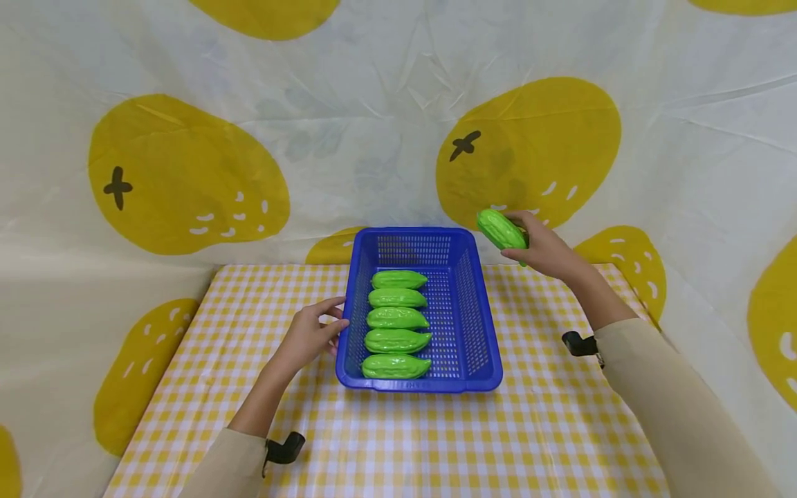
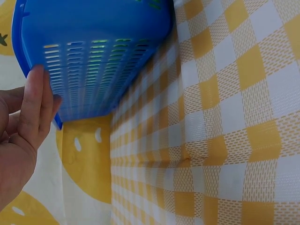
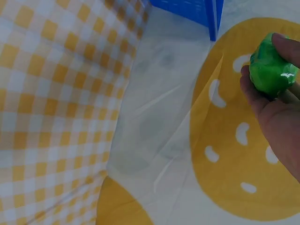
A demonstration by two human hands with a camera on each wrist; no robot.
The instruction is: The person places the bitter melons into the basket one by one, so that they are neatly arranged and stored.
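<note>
A blue plastic basket (image 1: 461, 386) holds several green bitter melons (image 1: 397, 319), laid crosswise in a column along its left side, tips pointing right. My left hand (image 1: 311, 333) is at the basket's left rim, its fairly straight fingers (image 2: 35, 101) touching the outer wall in the left wrist view. To the right of the basket and above its far end, my right hand (image 1: 542, 245) grips another bitter melon (image 1: 500, 229) in the air. In the right wrist view this melon (image 3: 269, 70) sits between thumb and fingers, partly covered by them.
A yellow-and-white checked cloth (image 1: 548, 415) covers the table under the basket. Behind it hangs a pale sheet (image 1: 367, 138) printed with large yellow fruit. The basket's right half shows bare slotted floor (image 1: 445, 325). A black wrist mount (image 1: 579, 344) sticks out from the right sleeve.
</note>
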